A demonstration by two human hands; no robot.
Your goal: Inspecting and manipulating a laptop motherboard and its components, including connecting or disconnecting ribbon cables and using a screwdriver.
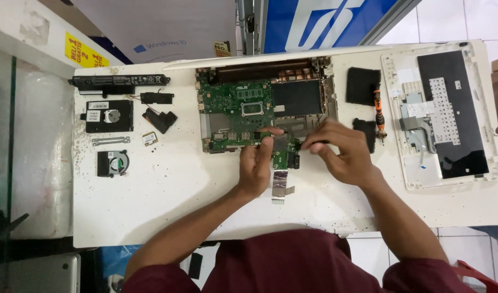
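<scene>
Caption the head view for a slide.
Two bare hands, left and right, work on a green laptop motherboard on a white worktable.

Green motherboard (pixel 235 111), white table (pixel 167 184), orange-handled screwdriver (pixel 378 111).

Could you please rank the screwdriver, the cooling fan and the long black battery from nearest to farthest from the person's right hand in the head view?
From the right hand:
1. Screwdriver, just to its right.
2. Cooling fan, far left.
3. Long black battery, top left corner.

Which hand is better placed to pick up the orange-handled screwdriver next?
Right. The right hand lies close beside the screwdriver; the left hand rests on the green circuit board, farther away.
</scene>
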